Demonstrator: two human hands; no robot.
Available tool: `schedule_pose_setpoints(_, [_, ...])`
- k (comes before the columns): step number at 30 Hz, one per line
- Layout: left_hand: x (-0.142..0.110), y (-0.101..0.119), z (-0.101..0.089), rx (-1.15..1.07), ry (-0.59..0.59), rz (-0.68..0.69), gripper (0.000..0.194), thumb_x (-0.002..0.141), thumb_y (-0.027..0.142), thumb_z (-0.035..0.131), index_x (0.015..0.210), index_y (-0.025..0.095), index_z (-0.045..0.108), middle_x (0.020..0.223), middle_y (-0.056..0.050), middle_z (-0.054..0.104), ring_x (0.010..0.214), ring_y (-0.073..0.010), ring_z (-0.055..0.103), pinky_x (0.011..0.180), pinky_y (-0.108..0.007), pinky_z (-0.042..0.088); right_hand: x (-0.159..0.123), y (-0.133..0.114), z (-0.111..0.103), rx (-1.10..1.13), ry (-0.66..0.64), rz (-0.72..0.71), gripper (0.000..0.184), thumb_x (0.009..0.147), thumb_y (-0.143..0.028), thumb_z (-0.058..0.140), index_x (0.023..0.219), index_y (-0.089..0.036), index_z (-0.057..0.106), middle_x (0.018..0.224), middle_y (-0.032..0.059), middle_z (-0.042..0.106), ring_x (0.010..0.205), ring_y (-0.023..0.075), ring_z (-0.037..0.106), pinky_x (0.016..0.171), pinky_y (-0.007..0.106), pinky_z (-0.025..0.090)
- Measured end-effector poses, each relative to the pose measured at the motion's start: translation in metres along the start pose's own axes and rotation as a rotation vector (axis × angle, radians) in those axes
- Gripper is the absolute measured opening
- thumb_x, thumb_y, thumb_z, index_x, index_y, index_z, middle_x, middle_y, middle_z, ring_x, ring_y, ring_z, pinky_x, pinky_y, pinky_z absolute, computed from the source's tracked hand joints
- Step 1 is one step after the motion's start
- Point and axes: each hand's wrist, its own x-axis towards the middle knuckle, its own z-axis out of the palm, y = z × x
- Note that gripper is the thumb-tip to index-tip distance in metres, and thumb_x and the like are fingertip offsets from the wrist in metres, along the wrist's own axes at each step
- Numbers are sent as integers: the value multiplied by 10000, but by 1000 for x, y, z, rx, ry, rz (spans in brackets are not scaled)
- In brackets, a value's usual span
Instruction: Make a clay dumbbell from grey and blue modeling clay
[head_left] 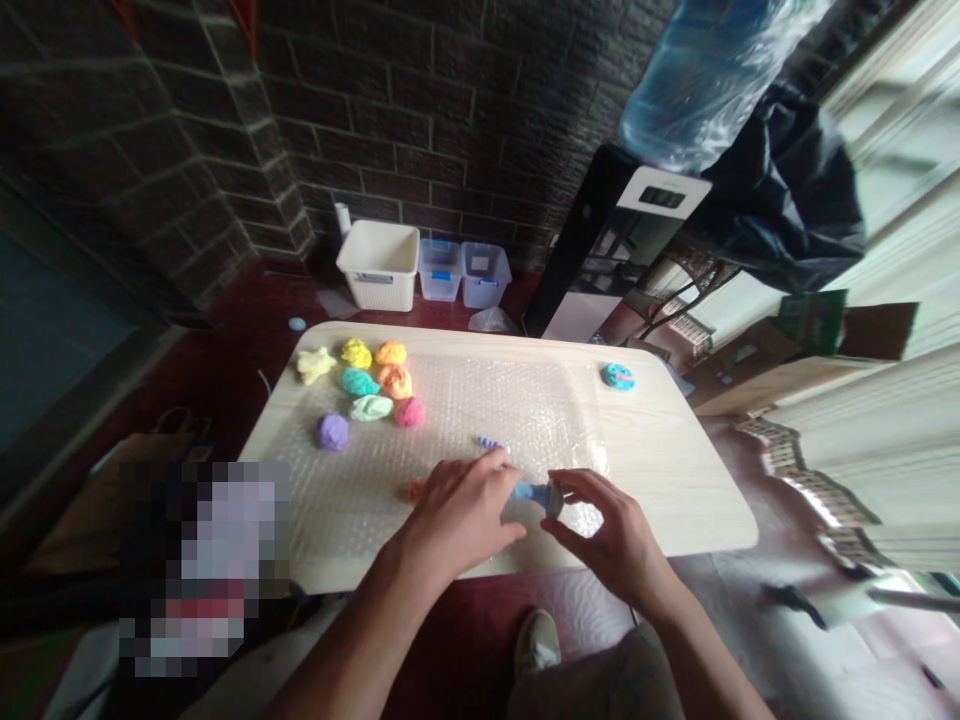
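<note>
My left hand (457,515) and my right hand (611,530) meet over bubble wrap (450,420) on a pale wooden table (664,470). Between them is a small blue-handled tool (534,493) with a round grey end (554,498), which my right fingertips pinch. My left fingers wrap its blue part. An orange scrap of modelling clay (412,490) lies beside my left hand, and a thin blue-striped clay piece (489,442) lies just above it. Several coloured clay lumps, including a purple ball (332,431), sit at the far left. A flat blue clay disc (618,376) rests at the far right.
A white basket (379,265) and two transparent plastic bins (463,272) stand on the floor against a brick wall (352,120) beyond the table. A pixelated object (202,570) is at the near left. A cardboard box (847,335) is at the right.
</note>
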Motion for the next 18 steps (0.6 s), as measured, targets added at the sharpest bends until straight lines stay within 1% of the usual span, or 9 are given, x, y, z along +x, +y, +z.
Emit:
schedule_pose_setpoints(1, [0, 1, 3, 34, -5, 7, 233, 742, 213, 890, 957, 272, 821, 1043, -92, 767, 859, -313, 697, 851, -451, 502, -1, 1, -2, 23, 12, -10, 433, 928, -291, 828, 1332, -252, 678, 1221, 102, 745, 981, 256, 769, 869, 421, 678])
schedule_pose_setpoints(4, [4, -1, 12, 59, 49, 66, 100, 847, 176, 801, 901, 259, 806, 938, -94, 762, 840, -307, 691, 836, -441, 491, -2, 5, -6, 68, 17, -37, 424, 948, -293, 811, 1351, -261, 683, 1250, 104, 729, 1008, 255, 773, 897, 425, 686])
schedule_pose_setpoints(6, [7, -4, 16, 75, 58, 114, 91, 885, 168, 763, 880, 252, 795, 898, -95, 759, 826, -301, 688, 804, -421, 480, -3, 7, -7, 83, 10, -48, 407, 961, -295, 797, 1354, -261, 695, 1264, 111, 721, 1028, 260, 770, 906, 432, 691])
schedule_pose_setpoints(9, [9, -6, 18, 139, 20, 150, 74, 923, 192, 734, 917, 240, 790, 905, -105, 763, 804, -302, 691, 748, -402, 463, -2, 9, -7, 88, 3, -52, 399, 969, -313, 788, 1357, -262, 707, 1272, 123, 718, 1054, 276, 764, 916, 456, 696])
schedule_pose_setpoints(11, [9, -5, 17, 168, 6, 157, 75, 934, 195, 720, 925, 234, 784, 905, -107, 763, 796, -302, 694, 725, -394, 453, -2, 10, -6, 86, -2, -47, 398, 969, -319, 789, 1356, -266, 710, 1277, 123, 715, 1065, 278, 759, 921, 463, 695])
schedule_pose_setpoints(14, [7, -5, 16, 163, 21, 159, 92, 911, 167, 724, 899, 242, 776, 887, -92, 756, 770, -287, 683, 713, -383, 444, -1, 10, -3, 82, -4, -48, 385, 970, -316, 789, 1344, -265, 713, 1273, 117, 713, 1066, 272, 754, 918, 455, 692])
schedule_pose_setpoints(18, [5, -9, 17, 55, 77, 121, 128, 854, 132, 752, 837, 256, 775, 853, -76, 737, 757, -274, 666, 753, -386, 465, 1, 11, 5, 80, -5, -54, 378, 971, -314, 786, 1338, -253, 713, 1258, 119, 722, 1057, 267, 755, 901, 436, 692])
